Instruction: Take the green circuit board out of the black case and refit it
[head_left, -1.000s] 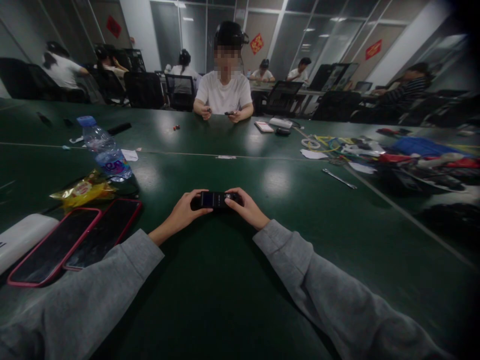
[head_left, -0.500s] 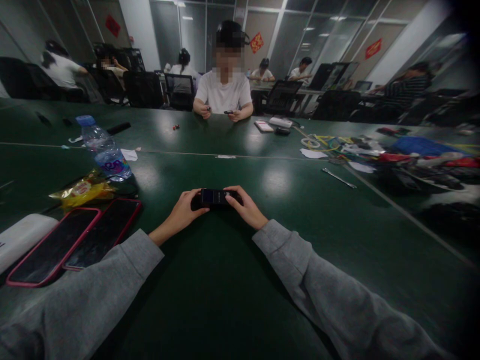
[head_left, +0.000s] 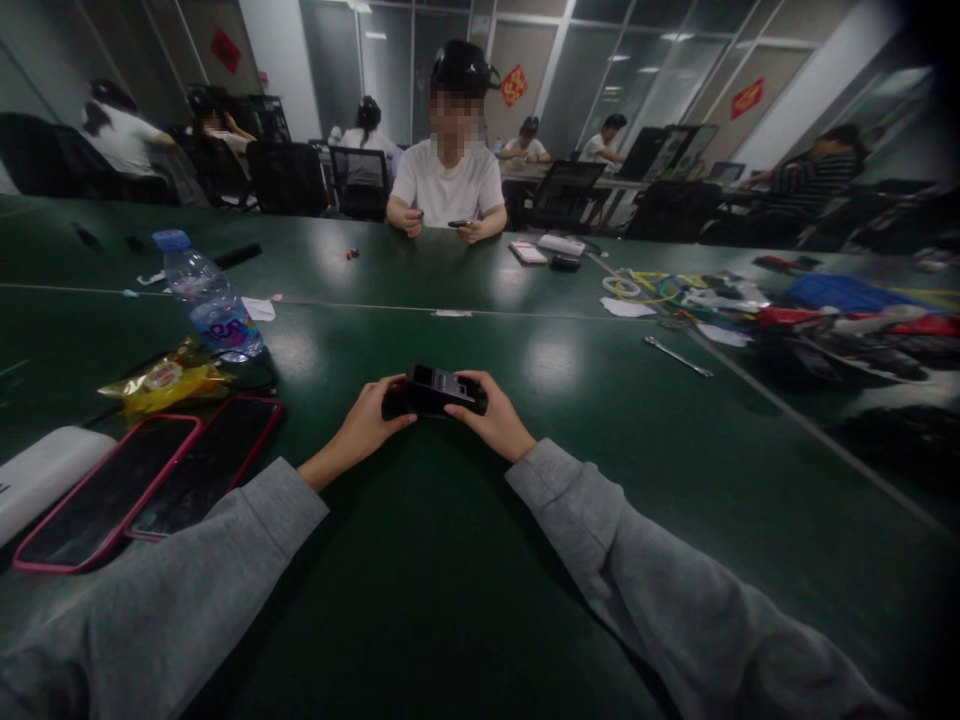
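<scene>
my left hand (head_left: 373, 410) grasps the left end of the black device (head_left: 444, 388); my right hand (head_left: 496, 412) grasps the right end. this two-ended hold likely steadies the device at its tilt and leaves most of its upper face exposed. the device is centred ahead of me, low over the table (head_left: 450, 560); contact cannot be determined. two phones (head_left: 112, 497) lie left, apart, presumably for working room.

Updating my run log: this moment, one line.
left hand: holds black rectangular device; right hand: holds same device; left side: blue-capped plastic bottle
</scene>
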